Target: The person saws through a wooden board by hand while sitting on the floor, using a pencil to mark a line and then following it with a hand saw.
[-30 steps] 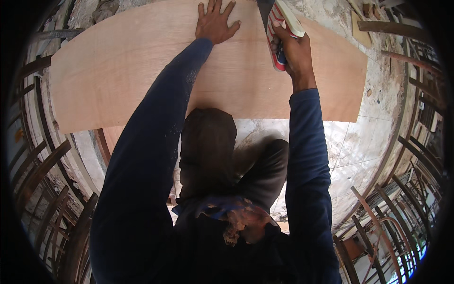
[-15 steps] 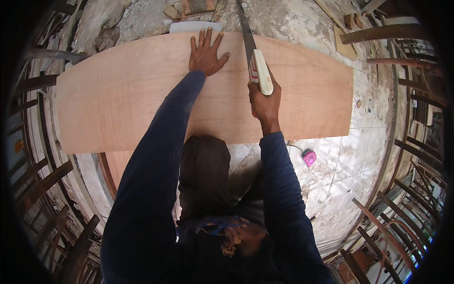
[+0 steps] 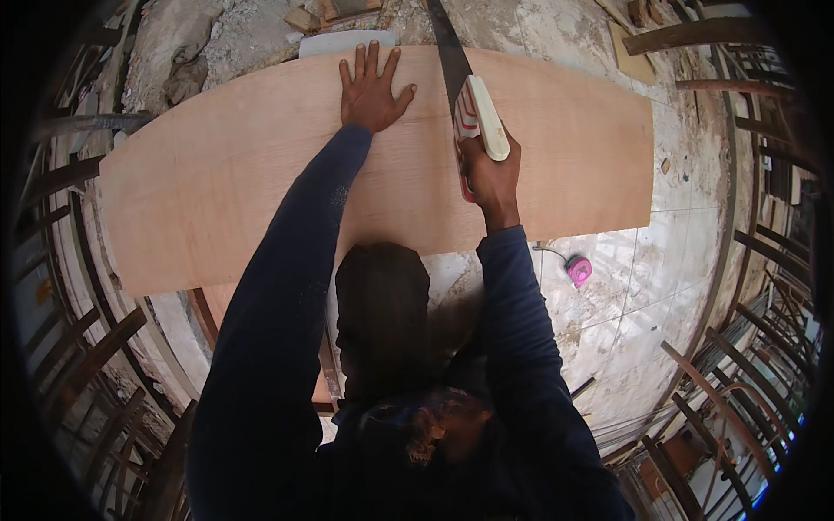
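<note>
A wide plywood sheet (image 3: 234, 165) lies crosswise in front of me. My left hand (image 3: 373, 94) is pressed flat near its far edge, fingers spread. Wrapped round the white and red handle of a handsaw (image 3: 448, 54) is my right hand (image 3: 493, 169), just right of the sheet's middle. The dark blade points away from me and extends past the far edge. I cannot make out how deep its teeth sit in the wood. My knee (image 3: 382, 295) is at the sheet's near edge.
A pink tape measure (image 3: 579, 270) lies on the stained tile floor (image 3: 608, 304) right of my forearm. Wooden blocks (image 3: 302, 19) and a pale slab (image 3: 347, 40) are beyond the sheet. Upright timber pieces (image 3: 78, 347) line the left side, with more timber (image 3: 704, 43) at the right.
The saw and my right hand have shifted slightly forward and left. My left hand stays flat on the plywood. The whole view has tilted a little.
</note>
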A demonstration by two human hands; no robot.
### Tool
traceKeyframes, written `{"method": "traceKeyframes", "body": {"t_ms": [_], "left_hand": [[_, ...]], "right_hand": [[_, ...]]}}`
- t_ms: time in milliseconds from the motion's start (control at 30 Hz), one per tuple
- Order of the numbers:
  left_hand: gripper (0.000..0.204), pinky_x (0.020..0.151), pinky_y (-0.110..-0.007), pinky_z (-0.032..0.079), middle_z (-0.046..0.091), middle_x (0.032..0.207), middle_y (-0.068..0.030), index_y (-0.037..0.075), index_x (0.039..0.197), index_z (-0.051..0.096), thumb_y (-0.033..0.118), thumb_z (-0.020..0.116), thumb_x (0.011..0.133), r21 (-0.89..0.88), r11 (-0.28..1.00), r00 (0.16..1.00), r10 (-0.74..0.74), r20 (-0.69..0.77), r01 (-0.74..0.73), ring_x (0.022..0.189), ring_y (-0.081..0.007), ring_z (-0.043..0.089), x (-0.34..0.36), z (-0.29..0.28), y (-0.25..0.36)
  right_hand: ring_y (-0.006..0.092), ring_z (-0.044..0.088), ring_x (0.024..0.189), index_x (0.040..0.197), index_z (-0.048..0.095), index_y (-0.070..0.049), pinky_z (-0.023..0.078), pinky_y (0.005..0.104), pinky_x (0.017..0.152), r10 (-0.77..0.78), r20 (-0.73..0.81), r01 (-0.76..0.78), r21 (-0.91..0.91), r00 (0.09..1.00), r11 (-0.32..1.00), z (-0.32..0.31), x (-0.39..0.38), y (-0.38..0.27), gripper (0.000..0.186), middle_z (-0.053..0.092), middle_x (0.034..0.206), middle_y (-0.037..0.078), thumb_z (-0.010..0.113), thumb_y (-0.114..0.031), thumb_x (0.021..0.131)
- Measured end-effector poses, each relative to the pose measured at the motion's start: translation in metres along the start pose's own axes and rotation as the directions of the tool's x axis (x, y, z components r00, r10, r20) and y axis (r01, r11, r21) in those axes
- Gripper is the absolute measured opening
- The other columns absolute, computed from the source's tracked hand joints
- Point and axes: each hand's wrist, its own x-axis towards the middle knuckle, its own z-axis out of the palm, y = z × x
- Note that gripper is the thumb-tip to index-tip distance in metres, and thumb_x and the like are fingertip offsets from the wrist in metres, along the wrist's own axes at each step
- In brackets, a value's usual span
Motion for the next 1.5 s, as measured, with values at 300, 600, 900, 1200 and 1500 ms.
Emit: {"method": "traceKeyframes", "body": {"t_ms": [300, 600, 900, 1200, 1500], "left_hand": [[0.073, 0.118, -0.061, 0.010, 0.021, 0.162, -0.0168, 0.022, 0.155, 0.030, 0.060, 0.045, 0.094, 0.072, 0.997, 1.000, -0.026, -0.004, 0.026, 0.151, -0.0364, 0.013, -0.002, -0.014, -0.011], [0.074, 0.118, -0.060, 0.010, 0.020, 0.162, -0.0164, 0.023, 0.156, 0.029, 0.060, 0.045, 0.094, 0.055, 0.998, 1.000, -0.027, 0.012, 0.026, 0.151, -0.0365, 0.013, -0.006, -0.003, -0.012], [0.074, 0.118, -0.061, 0.009, 0.020, 0.162, -0.0166, 0.022, 0.156, 0.029, 0.059, 0.048, 0.094, 0.019, 1.000, 1.000, 0.018, 0.023, -0.018, 0.151, -0.0368, 0.013, 0.006, -0.003, 0.015], [0.075, 0.118, -0.061, 0.010, 0.018, 0.163, -0.0158, 0.022, 0.156, 0.029, 0.059, 0.047, 0.094, 0.057, 0.997, 0.998, -0.045, 0.036, 0.043, 0.151, -0.0364, 0.012, -0.003, -0.016, -0.007], [0.073, 0.119, -0.060, 0.005, 0.015, 0.163, -0.0188, 0.019, 0.157, 0.028, 0.054, 0.045, 0.095, 0.000, 0.997, 0.980, -0.076, 0.187, 0.077, 0.152, -0.0362, 0.007, -0.001, -0.017, -0.004]], "right_hand": [[0.0088, 0.053, 0.052, 0.107, 0.063, 0.004, 0.042, 0.0254, 0.051, -0.045, -0.015, 0.045, 0.022, 0.999, 0.999, -0.021, -0.079, 0.020, 0.026, 0.057, 0.059, 0.003, 0.061, -0.001, 0.081], [0.0052, 0.054, 0.064, 0.142, 0.049, 0.000, 0.045, 0.0206, 0.058, 0.018, 0.026, -0.016, -0.058, 1.000, 0.998, -0.043, -0.105, 0.046, 0.059, 0.064, 0.085, 0.002, 0.062, 0.002, 0.085], [0.0117, 0.053, 0.052, 0.085, 0.060, 0.003, 0.043, 0.0272, 0.051, -0.232, -0.064, 0.231, -0.028, 0.971, 0.973, 0.007, 0.042, 0.022, 0.008, 0.059, 0.063, 0.004, 0.063, -0.003, 0.080], [0.0067, 0.051, 0.053, 0.116, 0.062, 0.006, 0.043, 0.0232, 0.054, -0.082, -0.023, 0.082, -0.014, 0.996, 0.997, -0.038, -0.109, 0.035, 0.037, 0.056, 0.061, -0.001, 0.061, -0.001, 0.080], [0.0080, 0.054, 0.060, 0.116, 0.063, 0.005, 0.046, 0.0261, 0.059, -0.070, -0.042, 0.072, 0.061, 0.997, 0.996, -0.017, -0.058, 0.050, 0.038, 0.059, 0.067, 0.001, 0.064, -0.005, 0.079]]}}
